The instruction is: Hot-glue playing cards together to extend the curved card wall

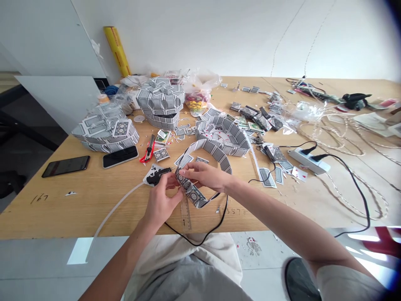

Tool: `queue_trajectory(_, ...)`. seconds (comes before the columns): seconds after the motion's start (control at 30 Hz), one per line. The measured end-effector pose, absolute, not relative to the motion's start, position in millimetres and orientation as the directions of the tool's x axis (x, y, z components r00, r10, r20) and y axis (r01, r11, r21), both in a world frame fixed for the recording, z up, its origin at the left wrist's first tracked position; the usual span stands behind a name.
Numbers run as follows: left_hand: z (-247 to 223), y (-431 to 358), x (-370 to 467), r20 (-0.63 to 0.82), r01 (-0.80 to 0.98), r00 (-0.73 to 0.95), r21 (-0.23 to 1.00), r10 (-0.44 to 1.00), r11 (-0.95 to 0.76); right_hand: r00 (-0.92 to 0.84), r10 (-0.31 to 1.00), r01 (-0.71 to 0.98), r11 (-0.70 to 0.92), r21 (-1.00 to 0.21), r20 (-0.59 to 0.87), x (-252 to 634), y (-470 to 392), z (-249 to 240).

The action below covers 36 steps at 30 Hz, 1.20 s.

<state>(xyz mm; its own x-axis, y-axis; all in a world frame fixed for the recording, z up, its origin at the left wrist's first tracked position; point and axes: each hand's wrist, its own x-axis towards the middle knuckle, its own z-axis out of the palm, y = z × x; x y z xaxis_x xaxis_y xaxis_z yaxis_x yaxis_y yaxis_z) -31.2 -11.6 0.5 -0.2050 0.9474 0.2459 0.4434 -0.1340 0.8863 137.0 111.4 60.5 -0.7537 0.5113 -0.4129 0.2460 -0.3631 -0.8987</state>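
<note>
- The card band (222, 158) curved above the near part of the table (122, 217), between the two hands; whether its ends were joined could not be told.
- The left hand (163, 196) was nearly closed, thumb and fingertips pinching the band's near-left stretch, presumably to keep that patterned edge from slipping.
- The right hand (206, 174) had its fingers bent over the same stretch, gripping it from the other side, which seemed to steady the springy curve (card tends to uncurl when let go).
- The glue gun (156, 177) lay just beyond the left fingers, perhaps for an easy reach, resting by a playing card (150, 170) that may have been there to catch drips.
- The ruler (186, 217) lay partly under the hands, likely handy for measuring.
- The open card box (239, 140) stood farther back, seemingly to free working room.
</note>
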Motion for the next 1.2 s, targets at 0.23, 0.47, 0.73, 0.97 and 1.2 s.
queue_trajectory(0.23,8,-6,-17,0.304,0.353,-0.298,0.916,0.905,-0.192,-0.742,0.620,0.281,-0.058,-0.958,-0.255,152,112,82)
queue_trajectory(0.47,22,0,-3,0.370,0.384,-0.313,0.892,0.875,-0.239,-0.723,0.688,0.325,0.423,-0.846,0.067,170,97,113)
queue_trajectory(0.73,31,3,11,0.468,0.437,-0.287,0.840,0.836,-0.321,-0.793,0.588,0.380,0.679,-0.629,0.156,186,90,126)
queue_trajectory(0.97,37,5,16,0.533,0.485,-0.239,0.790,0.812,-0.376,-0.786,0.597,0.373,0.667,-0.645,0.163,197,86,137)
queue_trajectory(1.2,48,8,16,0.591,0.570,-0.210,0.721,0.779,-0.393,-0.788,0.587,0.371,0.693,-0.618,0.184,202,87,137)
